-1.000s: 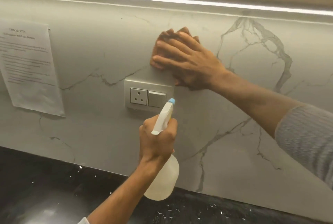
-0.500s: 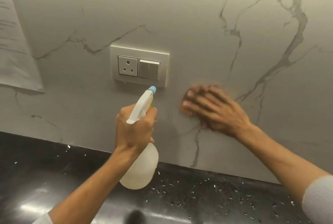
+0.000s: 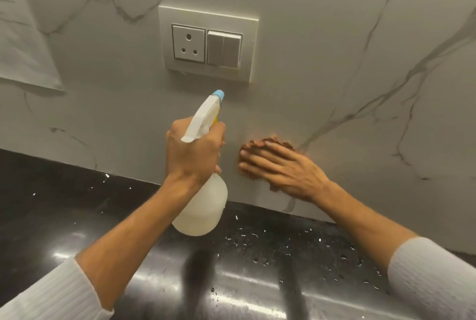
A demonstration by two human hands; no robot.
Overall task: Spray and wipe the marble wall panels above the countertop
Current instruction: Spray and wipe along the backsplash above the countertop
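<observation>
Marble wall panel (image 3: 322, 67), grey with darker veins, filling the upper frame from 9 to 3 o'clock, meeting a black countertop (image 3: 64, 204) along a line running from 9 toward 4 o'clock. Socket plate (image 3: 208, 43) mounted on the panel at 12 o'clock, three-pin outlet on its left half, two rocker switches on its right. Sheet of paper (image 3: 23, 44) stuck to the panel at 10 o'clock, print too blurred to read.

Left hand (image 3: 193, 155) near centre, fingers wrapped tight around the neck of a spray bottle (image 3: 203, 204), knuckles toward the camera. Bottle tilted, white trigger head pointing up toward 12 o'clock, pale blue nozzle tip just below the socket plate, translucent body hanging beneath the fist over the countertop edge. Cannot tell whether a finger presses the trigger.

Right hand (image 3: 286, 170) at 3 o'clock of the left, close beside it but apart, spread flat with fingers extended toward 9 o'clock, pressing a reddish-brown cloth (image 3: 262, 143) against the lower panel. Cloth mostly hidden under the palm, edges showing beyond the fingertips and at the heel of the hand. Pressed spot low on the panel, just above the countertop line.

Countertop glossy, speckled with pale flecks and droplets around 5 and 6 o'clock. Pale ribbed sleeves (image 3: 432, 281) pushed up both forearms, at 8 and 4 o'clock.
</observation>
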